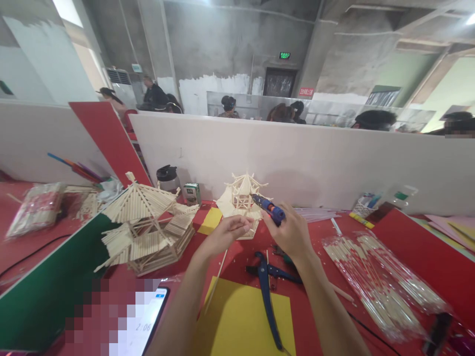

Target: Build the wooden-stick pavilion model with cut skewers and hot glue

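My right hand (pixel 294 235) is wrapped around a blue hot glue gun (pixel 275 212), whose dark nozzle points left at a small pagoda model (pixel 243 188) made of wooden sticks. In front of that model is my left hand (pixel 229 231), its fingers curled together near the lower roof; whatever they pinch is too small to make out. Both hands partly cover the model's lower part. A larger stick pagoda (pixel 148 202) with two roof tiers stands to the left. Below my hands, a cutter with blue handles (pixel 265 291) lies partly over a yellow sheet (pixel 237 316).
Bagged sticks (pixel 374 282) lie at the right. A phone (pixel 148 316) is at the front left, beside a green divider (pixel 74 277). A lidded jar (pixel 167 178) and a small box (pixel 192 194) stand by the white partition (pixel 315 163). Several people sit beyond it.
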### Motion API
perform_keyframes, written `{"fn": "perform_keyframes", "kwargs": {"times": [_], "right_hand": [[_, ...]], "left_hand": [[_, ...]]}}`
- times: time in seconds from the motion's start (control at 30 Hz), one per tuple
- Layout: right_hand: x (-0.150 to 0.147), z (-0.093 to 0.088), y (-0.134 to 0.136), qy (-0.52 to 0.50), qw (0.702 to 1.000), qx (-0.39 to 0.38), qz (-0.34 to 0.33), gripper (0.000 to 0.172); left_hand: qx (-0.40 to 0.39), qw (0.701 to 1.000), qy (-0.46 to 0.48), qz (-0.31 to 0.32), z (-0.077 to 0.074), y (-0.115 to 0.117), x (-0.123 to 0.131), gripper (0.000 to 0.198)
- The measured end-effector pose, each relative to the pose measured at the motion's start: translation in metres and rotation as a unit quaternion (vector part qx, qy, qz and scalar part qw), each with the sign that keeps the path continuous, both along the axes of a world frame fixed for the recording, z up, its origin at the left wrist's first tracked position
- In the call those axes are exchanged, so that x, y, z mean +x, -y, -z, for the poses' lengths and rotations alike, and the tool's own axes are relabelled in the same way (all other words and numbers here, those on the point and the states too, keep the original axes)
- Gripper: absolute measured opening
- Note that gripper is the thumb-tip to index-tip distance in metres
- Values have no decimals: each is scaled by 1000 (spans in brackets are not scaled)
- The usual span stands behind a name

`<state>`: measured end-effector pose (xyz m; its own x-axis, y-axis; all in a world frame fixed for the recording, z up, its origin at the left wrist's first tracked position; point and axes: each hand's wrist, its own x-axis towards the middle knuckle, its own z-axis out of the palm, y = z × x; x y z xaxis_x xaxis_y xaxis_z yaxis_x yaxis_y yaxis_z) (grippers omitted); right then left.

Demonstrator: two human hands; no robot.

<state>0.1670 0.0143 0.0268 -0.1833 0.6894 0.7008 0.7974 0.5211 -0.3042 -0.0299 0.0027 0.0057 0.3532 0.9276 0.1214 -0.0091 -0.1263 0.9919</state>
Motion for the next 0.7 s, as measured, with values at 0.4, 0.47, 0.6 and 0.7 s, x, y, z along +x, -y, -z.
{"fn": "perform_keyframes", "kwargs": {"times": [0.4, 0.47, 0.6, 0.7], "right_hand": [[12, -14, -1, -87, 993, -52, -52, 27], [17, -16, -1, -107, 990, -69, -66, 27], [33, -16, -1, -171, 960, -165, -148, 31], [45, -8, -8, -296, 908, -227, -192, 36]], "left_hand": [[-3, 1000, 0, -2, 4, -2, -1, 29], [0, 1000, -4, 0, 4, -2, -1, 29], [11, 1000, -17, 0, 3, -2, -4, 31], [4, 999, -30, -11, 4, -3, -6, 32]]}}
